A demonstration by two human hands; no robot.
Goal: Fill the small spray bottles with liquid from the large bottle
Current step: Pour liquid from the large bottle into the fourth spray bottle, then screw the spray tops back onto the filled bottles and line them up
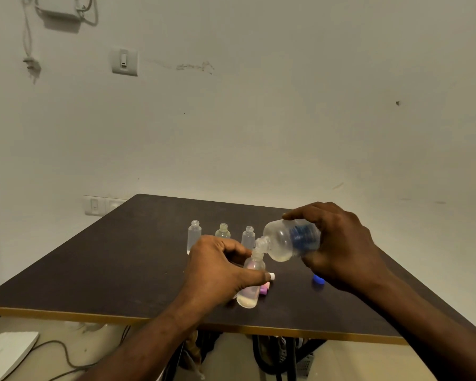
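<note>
While the right hand point(338, 243) grasps the large bottle point(289, 240) around its labelled body, the left hand point(217, 268) grasps one small spray bottle point(252, 281) at its upper part, fingers and thumb curled round it.

Position: the small spray bottle sits low over the dark table point(107, 270), near the table's front edge; whether its base touches the top cannot be told. The large bottle is held clear above the table, just right of and above this small bottle.

Orientation: the large bottle's long axis lies close to horizontal, neck pointing left and slightly down, mouth at or just above the small bottle's open neck. The small bottle's long axis runs nearly upright with a slight tilt, mouth up, toward the large bottle.

Progress (judgement): filling under way on this bottle. A shallow pale layer shows at its bottom; most of it is unfilled. No stream can be made out at the necks. Little liquid shows in the large bottle, pooled at its lower side.

Three more small bottles point(222, 231) stand upright and uncapped in a row farther back on the table, behind the left hand. Their levels are too faint to read; I judge them yet to be filled or checked.

A blue cap point(318, 279) lies on the table under the right hand; pink and purple spray tops point(265, 287) lie just right of the held small bottle. Capping remains.
</note>
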